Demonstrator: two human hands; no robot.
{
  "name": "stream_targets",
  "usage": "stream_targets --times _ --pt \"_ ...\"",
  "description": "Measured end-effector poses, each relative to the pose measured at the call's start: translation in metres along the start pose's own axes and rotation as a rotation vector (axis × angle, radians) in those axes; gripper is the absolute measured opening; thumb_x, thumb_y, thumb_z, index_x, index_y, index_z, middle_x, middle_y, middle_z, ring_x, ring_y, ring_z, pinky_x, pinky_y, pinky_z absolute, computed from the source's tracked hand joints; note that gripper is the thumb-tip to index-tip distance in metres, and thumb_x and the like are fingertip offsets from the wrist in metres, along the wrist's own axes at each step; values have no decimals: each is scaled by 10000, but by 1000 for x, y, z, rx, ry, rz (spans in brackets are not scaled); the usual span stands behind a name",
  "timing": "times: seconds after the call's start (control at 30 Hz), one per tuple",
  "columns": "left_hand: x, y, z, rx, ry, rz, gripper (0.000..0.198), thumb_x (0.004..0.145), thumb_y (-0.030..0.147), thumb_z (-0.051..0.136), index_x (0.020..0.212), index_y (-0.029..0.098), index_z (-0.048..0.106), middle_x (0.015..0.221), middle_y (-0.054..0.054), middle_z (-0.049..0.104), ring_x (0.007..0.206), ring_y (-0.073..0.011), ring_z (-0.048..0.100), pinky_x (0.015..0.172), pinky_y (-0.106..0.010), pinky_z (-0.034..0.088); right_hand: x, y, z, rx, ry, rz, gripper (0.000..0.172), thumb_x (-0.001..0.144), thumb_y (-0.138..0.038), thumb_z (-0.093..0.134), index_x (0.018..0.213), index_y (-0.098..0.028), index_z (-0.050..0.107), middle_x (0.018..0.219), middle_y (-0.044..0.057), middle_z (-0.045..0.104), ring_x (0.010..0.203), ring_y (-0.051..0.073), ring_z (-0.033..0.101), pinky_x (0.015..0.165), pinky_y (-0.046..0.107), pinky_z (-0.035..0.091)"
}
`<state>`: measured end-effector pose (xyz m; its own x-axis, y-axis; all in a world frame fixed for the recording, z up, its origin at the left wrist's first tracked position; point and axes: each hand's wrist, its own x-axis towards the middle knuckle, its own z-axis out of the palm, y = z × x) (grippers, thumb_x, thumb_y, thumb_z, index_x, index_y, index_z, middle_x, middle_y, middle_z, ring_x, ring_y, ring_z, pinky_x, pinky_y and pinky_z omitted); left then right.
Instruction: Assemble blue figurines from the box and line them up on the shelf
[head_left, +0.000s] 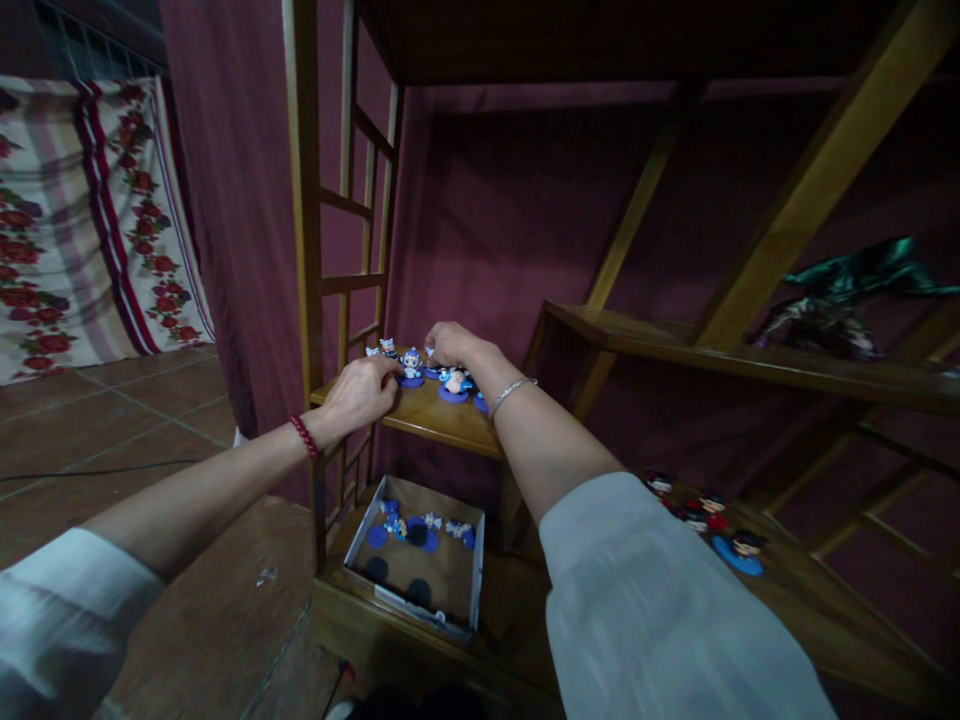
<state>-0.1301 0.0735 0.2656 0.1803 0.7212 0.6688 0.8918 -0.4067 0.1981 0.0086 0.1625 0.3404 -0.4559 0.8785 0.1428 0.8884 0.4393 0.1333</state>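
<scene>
Though open, box (455, 572) beneath shelved figurines (411, 366)

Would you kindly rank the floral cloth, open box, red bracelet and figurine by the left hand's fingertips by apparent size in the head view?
1. Floral cloth
2. Open box
3. Red bracelet and figurine: too alike to rank

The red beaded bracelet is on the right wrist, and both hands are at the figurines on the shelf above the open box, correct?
Not quite: the head view shows the red beaded bracelet on the left wrist. The left hand and right hand are indeed at the figurines on the shelf above the open box.
</scene>
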Motion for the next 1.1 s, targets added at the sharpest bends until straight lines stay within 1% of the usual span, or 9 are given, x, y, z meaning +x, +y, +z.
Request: stream_targets --times 0.13,0.23,0.43,0.57,0.7,0.83,1.1 --pt "-1 0 -1 -2 16 39 326 741 149 390 932 152 654 988 -51 667 918 -179 611 887 -287 447 -1 -6 -5 5 -5 -8 326 670 -209 661 993 -165 654 992 61 673 866 158 631 713 174 463" --pt "-2 1 -1 -4 21 63 313 741 141 387 911 147 649 970 -56 664 908 -176 609 883 -289 450 1 -11 -7 15 -18 5 308 684 -191 645 991 -173 658 1012 58 669 886 157 627 713 162 458" --pt "-2 1 0 -17 24 82 292 745 139 388 889 151 643 965 -55 660 918 -172 601 890 -286 445 5 -17 -6 26 4 -12 307 727 -139 577 1024 -162 648 1042 88 659 951 182 611 732 178 452" --pt "-2 3 -1 -10 16 68 285 745 139 390 877 152 643 960 -54 662 912 -174 603 884 -284 448 7 -17 -4 34 -5 -24 335 714 -107 568 1035 -162 646 1045 94 657 941 189 614 713 185 451" --pt "-3 3 -2 -3 14 72 289 747 140 388 882 145 643 951 -60 664 907 -176 605 880 -283 448 13 -16 -2 47 -14 -38 332 691 -83 571 996 -172 665 1011 84 670 910 180 625 680 171 446" --pt "-3 3 -1 8 9 56 295 744 142 386 890 148 643 956 -60 666 900 -176 608 867 -283 456 18 -15 0 54 -8 -40 337 693 -80 573 1008 -157 664 1018 94 668 915 186 625 682 168 441" --pt "-3 2 -1 15 10 60 289 742 146 385 877 157 640 951 -53 665 900 -173 607 869 -279 453 12 -15 -3 75 -12 -27 363 683 -81 611 1037 -149 652 1041 88 661 944 178 616 700 147 438"
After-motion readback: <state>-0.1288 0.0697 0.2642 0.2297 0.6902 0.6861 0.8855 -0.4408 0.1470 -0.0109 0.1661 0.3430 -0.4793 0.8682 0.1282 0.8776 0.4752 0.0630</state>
